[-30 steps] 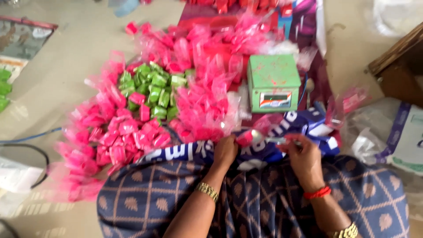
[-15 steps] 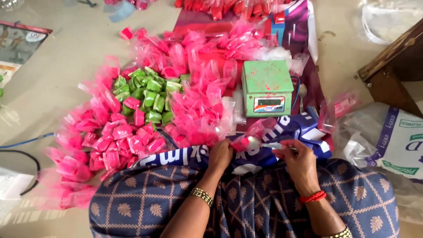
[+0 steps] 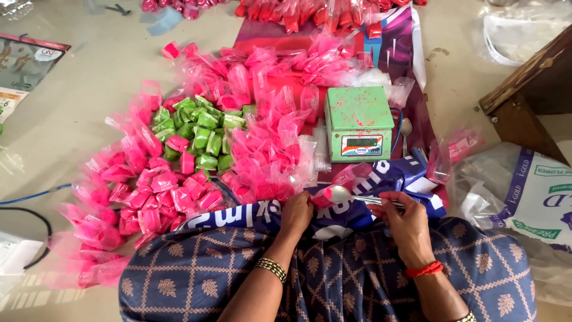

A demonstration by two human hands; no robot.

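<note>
My right hand (image 3: 404, 219) holds a metal spoon (image 3: 351, 195) by its handle, the bowl pointing left and carrying pink powder. My left hand (image 3: 297, 213) pinches a small clear plastic packet (image 3: 351, 177) with pink powder in it, just left of the spoon's bowl. Both hands rest over a blue printed sheet (image 3: 381, 206) on my lap, which is covered by blue patterned cloth (image 3: 333, 274). A green weighing scale (image 3: 358, 123) stands just beyond the hands.
Heaps of pink powder packets (image 3: 149, 191) and a cluster of green packets (image 3: 199, 134) cover the floor to the left and ahead. A wooden stool (image 3: 530, 95) stands at right, above a white printed sack (image 3: 530, 191). Cables (image 3: 30, 197) lie at far left.
The view has shifted slightly down. My hands stay close together at the lap; the spoon's bowl now sits against the packet held by my left hand.
</note>
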